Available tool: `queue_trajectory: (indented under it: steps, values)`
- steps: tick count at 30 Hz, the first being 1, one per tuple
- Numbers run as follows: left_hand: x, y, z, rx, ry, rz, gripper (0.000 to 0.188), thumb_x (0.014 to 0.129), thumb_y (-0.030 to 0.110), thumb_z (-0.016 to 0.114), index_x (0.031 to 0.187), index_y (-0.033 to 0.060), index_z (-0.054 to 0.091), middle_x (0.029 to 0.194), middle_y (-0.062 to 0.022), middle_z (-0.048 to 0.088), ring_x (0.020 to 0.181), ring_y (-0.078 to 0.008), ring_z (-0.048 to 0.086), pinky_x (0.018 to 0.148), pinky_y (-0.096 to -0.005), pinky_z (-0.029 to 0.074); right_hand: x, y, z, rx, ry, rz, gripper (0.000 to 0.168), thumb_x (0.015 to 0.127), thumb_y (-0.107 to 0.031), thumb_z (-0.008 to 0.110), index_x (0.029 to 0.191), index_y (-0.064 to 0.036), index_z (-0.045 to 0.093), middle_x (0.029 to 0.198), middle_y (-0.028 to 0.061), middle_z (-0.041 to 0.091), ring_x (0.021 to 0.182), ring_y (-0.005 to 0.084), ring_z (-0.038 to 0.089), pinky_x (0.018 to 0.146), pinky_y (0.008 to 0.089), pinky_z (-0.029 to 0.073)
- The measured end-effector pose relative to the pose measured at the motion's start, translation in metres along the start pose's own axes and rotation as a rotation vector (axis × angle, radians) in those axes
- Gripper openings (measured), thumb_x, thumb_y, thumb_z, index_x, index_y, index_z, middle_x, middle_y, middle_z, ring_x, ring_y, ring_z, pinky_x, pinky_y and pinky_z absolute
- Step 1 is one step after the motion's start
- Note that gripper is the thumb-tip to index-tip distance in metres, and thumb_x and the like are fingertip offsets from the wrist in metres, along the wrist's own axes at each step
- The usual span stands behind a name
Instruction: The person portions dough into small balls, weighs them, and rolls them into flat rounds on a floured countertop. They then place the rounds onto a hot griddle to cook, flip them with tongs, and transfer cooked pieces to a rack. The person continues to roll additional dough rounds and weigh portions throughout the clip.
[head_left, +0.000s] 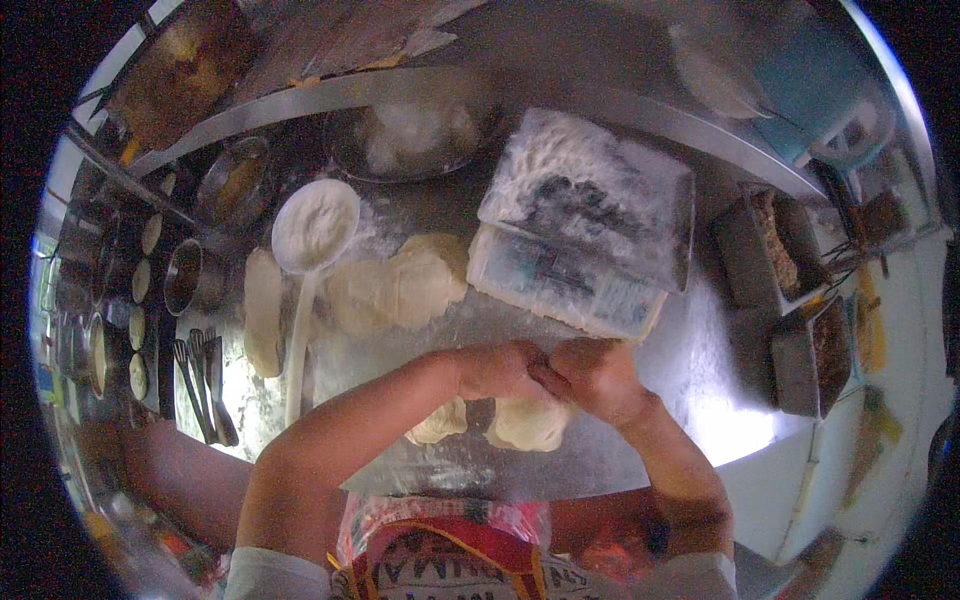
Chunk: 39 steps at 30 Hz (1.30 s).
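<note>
My left hand (499, 369) and my right hand (600, 379) meet in front of me, fingers curled towards each other. Their grip is hidden and blurred, so I cannot tell whether anything is between them. Just below them on the metal worktop (465, 472) lie two pale dough pieces, one on the left (439, 424) and one on the right (529, 426), partly covered by my hands. Right beyond my hands stands a clear plastic container (574, 281) with white flour (559, 154) in it. Flattened dough (405, 285) rests beyond my left forearm.
Left of the flattened dough are a long-handled ladle heaped with flour (319, 225) and a long dough strip (262, 315). Several metal utensils (202, 386) and a metal pot (184, 277) stand further left. A large bowl (412, 139) is behind; metal bins (810, 356) are right.
</note>
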<state>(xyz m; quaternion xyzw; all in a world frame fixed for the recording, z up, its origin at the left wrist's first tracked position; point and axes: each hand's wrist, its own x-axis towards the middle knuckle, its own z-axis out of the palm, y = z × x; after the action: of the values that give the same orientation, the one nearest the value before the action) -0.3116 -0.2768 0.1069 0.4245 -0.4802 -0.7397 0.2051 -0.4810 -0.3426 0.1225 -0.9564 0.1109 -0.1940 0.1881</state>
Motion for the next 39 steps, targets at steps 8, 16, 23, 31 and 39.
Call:
queue_trajectory:
  steps: [8, 16, 23, 31, 39]
  values:
    - [0.026, 0.068, -0.017, -0.432, 0.183, 0.348, 0.035, 0.077, 0.014, 0.066, 0.11, 0.006, 0.056, 0.102, -0.0061, 0.06, 0.093, -0.0165, 0.056, 0.081, -0.0318, 0.046, -0.062, 0.094, 0.053, 0.577, 0.53, 0.964, 0.028, 0.089, -0.029, 0.048, 0.076, -0.004, 0.054, 0.067, 0.0157, 0.057, 0.061, 0.032, 0.055, 0.057, 0.0407, 0.043]
    - [0.047, -0.008, -0.008, 0.258, 1.035, 0.481, 0.041, 0.086, 0.024, 0.056, 0.119, -0.0006, 0.048, 0.107, -0.0121, 0.058, 0.099, -0.0189, 0.055, 0.085, -0.0335, 0.044, -0.037, 0.01, 0.038, 0.793, 0.546, 0.932, 0.016, 0.092, -0.019, 0.048, 0.089, -0.005, 0.056, 0.081, 0.0017, 0.057, 0.067, 0.0093, 0.05, 0.059, 0.0228, 0.042]
    - [-0.024, -0.065, 0.024, -0.908, 0.722, 0.202, 0.035, 0.079, 0.014, 0.062, 0.11, 0.001, 0.057, 0.1, -0.0113, 0.061, 0.089, -0.0187, 0.06, 0.079, -0.03, 0.05, -0.018, -0.03, 0.056, 0.498, 0.284, 0.391, 0.018, 0.087, -0.004, 0.05, 0.104, -0.001, 0.057, 0.103, 0.0081, 0.057, 0.096, 0.0186, 0.053, 0.084, 0.029, 0.041]
    - [-0.155, -0.126, -0.048, -0.246, 1.492, 0.276, 0.042, 0.072, 0.006, 0.063, 0.112, 0.0011, 0.052, 0.086, -0.0092, 0.061, 0.076, -0.0177, 0.06, 0.068, -0.0286, 0.05, 0.044, 0.112, -0.004, -0.239, 0.52, 0.568, 0.015, 0.083, -0.014, 0.059, 0.095, -0.006, 0.061, 0.094, 0.0134, 0.062, 0.09, 0.0212, 0.059, 0.077, 0.0291, 0.045]
    - [-0.242, -0.234, -0.103, 0.922, 1.815, -0.124, 0.01, 0.076, 0.005, 0.058, 0.085, 0.0075, 0.062, 0.096, -0.0119, 0.06, 0.087, -0.0322, 0.057, 0.074, -0.0349, 0.047, 0.085, 0.127, 0.008, -0.254, 0.236, 0.706, 0.014, 0.077, -0.018, 0.06, 0.081, -0.005, 0.055, 0.076, 0.0081, 0.056, 0.073, 0.0193, 0.055, 0.067, 0.032, 0.044]
